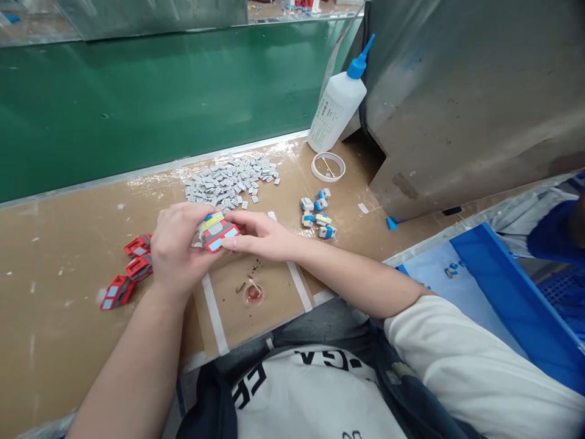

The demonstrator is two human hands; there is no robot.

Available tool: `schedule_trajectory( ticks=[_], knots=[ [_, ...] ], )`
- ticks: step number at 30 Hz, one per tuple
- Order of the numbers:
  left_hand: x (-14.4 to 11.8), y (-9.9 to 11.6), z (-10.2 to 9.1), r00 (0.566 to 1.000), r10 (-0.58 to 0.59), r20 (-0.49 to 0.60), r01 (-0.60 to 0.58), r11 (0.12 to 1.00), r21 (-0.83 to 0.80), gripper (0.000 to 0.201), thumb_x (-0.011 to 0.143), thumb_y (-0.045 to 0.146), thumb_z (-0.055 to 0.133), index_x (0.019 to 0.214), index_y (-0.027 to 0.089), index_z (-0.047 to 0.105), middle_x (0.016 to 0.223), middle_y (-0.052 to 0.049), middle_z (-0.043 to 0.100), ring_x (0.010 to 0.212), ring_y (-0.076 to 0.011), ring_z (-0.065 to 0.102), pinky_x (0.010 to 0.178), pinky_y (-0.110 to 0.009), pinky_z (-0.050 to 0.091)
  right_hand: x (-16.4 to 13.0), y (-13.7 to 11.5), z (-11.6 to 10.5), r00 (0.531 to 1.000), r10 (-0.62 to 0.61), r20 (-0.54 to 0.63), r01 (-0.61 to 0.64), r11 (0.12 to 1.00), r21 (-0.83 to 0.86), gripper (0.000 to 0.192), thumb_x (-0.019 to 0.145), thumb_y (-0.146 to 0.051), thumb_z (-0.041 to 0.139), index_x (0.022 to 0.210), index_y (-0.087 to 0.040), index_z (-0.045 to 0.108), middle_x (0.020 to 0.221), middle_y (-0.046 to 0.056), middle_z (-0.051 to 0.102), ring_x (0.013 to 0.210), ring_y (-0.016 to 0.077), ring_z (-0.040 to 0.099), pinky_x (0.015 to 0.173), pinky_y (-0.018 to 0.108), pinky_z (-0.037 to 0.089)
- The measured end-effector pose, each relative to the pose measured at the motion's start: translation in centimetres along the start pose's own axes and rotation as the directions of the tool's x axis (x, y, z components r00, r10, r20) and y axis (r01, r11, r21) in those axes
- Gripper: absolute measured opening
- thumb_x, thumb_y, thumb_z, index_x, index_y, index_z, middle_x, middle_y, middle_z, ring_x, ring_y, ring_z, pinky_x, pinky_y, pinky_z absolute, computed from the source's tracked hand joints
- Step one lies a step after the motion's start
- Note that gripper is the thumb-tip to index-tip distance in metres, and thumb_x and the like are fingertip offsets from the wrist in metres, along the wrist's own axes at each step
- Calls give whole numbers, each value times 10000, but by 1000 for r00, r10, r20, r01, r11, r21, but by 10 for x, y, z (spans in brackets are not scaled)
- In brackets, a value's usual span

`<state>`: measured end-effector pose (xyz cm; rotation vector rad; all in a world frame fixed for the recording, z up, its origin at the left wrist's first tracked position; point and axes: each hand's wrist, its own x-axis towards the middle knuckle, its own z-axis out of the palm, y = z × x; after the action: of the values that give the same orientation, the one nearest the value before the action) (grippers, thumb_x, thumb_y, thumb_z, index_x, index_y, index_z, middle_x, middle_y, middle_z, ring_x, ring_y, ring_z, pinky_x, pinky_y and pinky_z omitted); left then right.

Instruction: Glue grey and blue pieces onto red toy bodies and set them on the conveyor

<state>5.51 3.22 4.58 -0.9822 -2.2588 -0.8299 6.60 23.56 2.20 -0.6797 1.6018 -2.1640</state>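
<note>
the toy (216, 233) is small and blocky: a red and grey body, a yellow part with a bit of blue at its top, pale-blue panels framed in red along its lower edge. it is tilted, that edge rising rightward, held between the left hand (174, 245) and right hand (261, 236), its panelled side facing up.

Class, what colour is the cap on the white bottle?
The cap is blue; the head view shows it best.

A white short-sleeved shirt (311, 402) bears black letters (249, 385) beside dark clothing (208, 396), perhaps trousers.
</note>
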Motion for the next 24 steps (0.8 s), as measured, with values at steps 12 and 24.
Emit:
schedule_trajectory(
  ticks=[12,24],
  knots=[
    [0,1,-2,999,-44,-25,43,999,-13,279,976,366,817,1198,285,669,1070,-32,785,1070,-273,703,949,-439,535,-1,9,-2,999,23,-45,-23,1000,1,605,902,-525,842,1345,-169,633,1276,76,731,1138,190,696,1072,349,575],
    [-2,-4,5,1000,-18,-23,19,999,34,194,968,354,785,1125,254,733,1015,-44,822,1068,-293,742,947,-424,451,2,2,-6,989,133,-59,-131,991,37,533,849,-601,873,1103,-163,708,952,13,717,790,121,646,768,270,600]
  ],
)
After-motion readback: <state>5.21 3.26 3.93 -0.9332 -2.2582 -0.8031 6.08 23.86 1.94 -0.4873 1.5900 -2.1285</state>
